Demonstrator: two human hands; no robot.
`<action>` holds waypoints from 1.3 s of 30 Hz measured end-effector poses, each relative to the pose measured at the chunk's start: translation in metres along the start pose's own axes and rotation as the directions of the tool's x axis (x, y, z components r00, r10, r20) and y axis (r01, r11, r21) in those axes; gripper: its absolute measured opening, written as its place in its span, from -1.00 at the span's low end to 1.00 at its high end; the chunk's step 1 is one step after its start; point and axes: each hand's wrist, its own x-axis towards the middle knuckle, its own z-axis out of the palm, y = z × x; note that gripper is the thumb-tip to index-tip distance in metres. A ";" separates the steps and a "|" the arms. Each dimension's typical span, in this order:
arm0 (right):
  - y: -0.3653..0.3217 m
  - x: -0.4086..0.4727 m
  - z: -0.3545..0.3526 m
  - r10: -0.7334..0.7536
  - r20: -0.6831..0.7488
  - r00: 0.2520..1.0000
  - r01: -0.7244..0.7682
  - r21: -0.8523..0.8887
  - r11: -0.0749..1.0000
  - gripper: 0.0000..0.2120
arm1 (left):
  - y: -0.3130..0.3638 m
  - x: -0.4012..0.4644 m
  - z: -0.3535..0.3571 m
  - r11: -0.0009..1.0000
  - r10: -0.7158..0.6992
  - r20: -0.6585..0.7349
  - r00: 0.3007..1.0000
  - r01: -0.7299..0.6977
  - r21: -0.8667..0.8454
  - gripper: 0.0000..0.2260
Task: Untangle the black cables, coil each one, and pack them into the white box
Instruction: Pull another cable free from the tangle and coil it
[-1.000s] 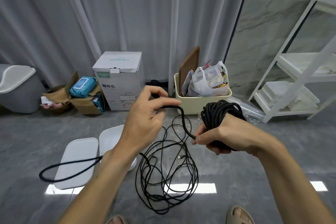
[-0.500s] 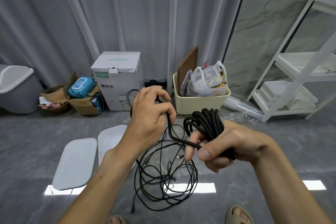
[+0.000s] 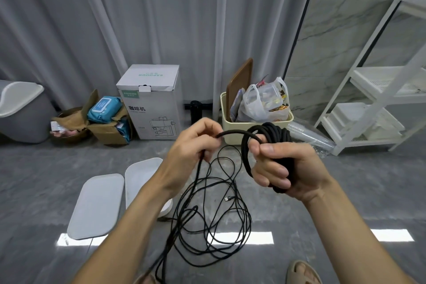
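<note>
Left hand point(image 3: 193, 145) is curled round a thick black cable point(image 3: 232, 132), which arches from its fingertips across to the right and also drops from the underside of the fist towards the floor. Further left, at the far edge of the grey floor point(image 3: 345, 191), stand a grey bin point(image 3: 20, 110) with a white lid, an open cardboard box point(image 3: 108, 131) holding a blue packet point(image 3: 105, 108), and a tall white carton point(image 3: 149, 101) printed with a coffee machine. Near the left forearm lie a flat white lid point(image 3: 96, 205) and, just beside it, the white box point(image 3: 140, 175), partly hidden by that arm. Below and between the two hands a loose tangle of thin black cables point(image 3: 214, 221) lies spread on the floor, with a small connector point(image 3: 228, 198) showing in it. Right hand point(image 3: 281, 168) grips a thick coil point(image 3: 269, 138) of the same heavy cable, thumb on top and fingers wrapped through the loops. Behind it sits a cream tub point(image 3: 255, 127) with a brown board point(image 3: 238, 85) and a plastic bag point(image 3: 262, 101) of items inside. A white shelf rack point(image 3: 380, 90) stands at the far right, and a sandalled foot point(image 3: 302, 272) shows at the near edge.
</note>
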 end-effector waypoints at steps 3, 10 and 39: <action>0.002 0.000 -0.001 0.017 0.017 1.000 -0.018 0.016 1.000 -0.84 | 0.009 -0.001 0.000 0.992 0.116 -0.022 0.993 -0.115 0.055 -0.92; 0.015 0.008 0.010 0.213 0.303 0.929 -0.217 -0.018 0.976 -0.69 | 0.019 -0.001 0.011 0.986 0.146 0.003 0.989 -0.145 0.084 -0.91; 0.023 0.038 0.036 -0.267 -0.278 0.923 0.327 0.200 0.924 -0.39 | -0.028 -0.012 0.034 0.830 -0.517 0.017 0.856 0.507 -0.234 -0.66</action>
